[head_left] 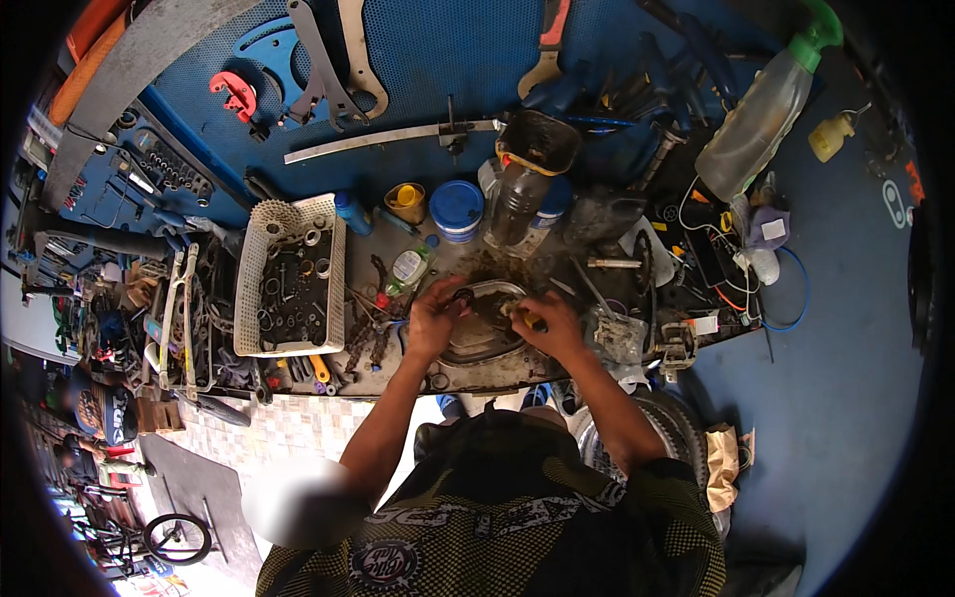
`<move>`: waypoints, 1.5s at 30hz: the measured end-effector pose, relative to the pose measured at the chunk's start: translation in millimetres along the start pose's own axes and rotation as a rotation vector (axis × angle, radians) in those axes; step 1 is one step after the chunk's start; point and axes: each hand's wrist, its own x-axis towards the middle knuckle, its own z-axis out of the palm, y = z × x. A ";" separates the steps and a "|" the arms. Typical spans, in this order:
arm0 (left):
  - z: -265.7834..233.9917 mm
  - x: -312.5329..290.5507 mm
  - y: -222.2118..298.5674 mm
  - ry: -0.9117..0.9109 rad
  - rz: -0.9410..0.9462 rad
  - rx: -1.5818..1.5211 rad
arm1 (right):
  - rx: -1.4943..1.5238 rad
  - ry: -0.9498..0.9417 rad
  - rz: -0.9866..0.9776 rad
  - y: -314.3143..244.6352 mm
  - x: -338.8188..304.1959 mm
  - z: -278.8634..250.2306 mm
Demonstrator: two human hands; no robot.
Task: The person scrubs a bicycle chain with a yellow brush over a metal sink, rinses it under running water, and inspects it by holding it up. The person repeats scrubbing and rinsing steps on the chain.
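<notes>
Both hands are over a shallow oval metal tray (484,356) on the workbench. My left hand (432,320), at the tray's left side, has its fingers closed on a small dark ring-shaped part (463,297). My right hand (549,326) is at the tray's right side, its fingers closed round a small tool with a yellow handle (535,321). The tool's working end points into the tray and is too small to tell its kind. Dark, wet-looking grime lies behind the tray.
A white plastic basket (241,298) of small metal parts stands left. Behind are a blue-lidded tub (457,209), a cut dark bottle (515,204) and a small clear bottle (408,267). A spray bottle (756,124) hangs at right. Tools hang on the blue pegboard (438,60).
</notes>
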 end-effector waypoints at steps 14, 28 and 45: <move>-8.5 0.6 3.0 0.092 0.055 0.289 | 0.354 0.179 -0.007 -49.2 33.2 15.0; 0.5 0.7 2.0 0.112 -0.052 -0.186 | 0.957 0.179 0.377 -37.7 19.7 45.3; -12.9 3.7 3.7 0.104 -0.176 0.085 | 0.319 0.187 -0.216 -67.0 13.2 3.1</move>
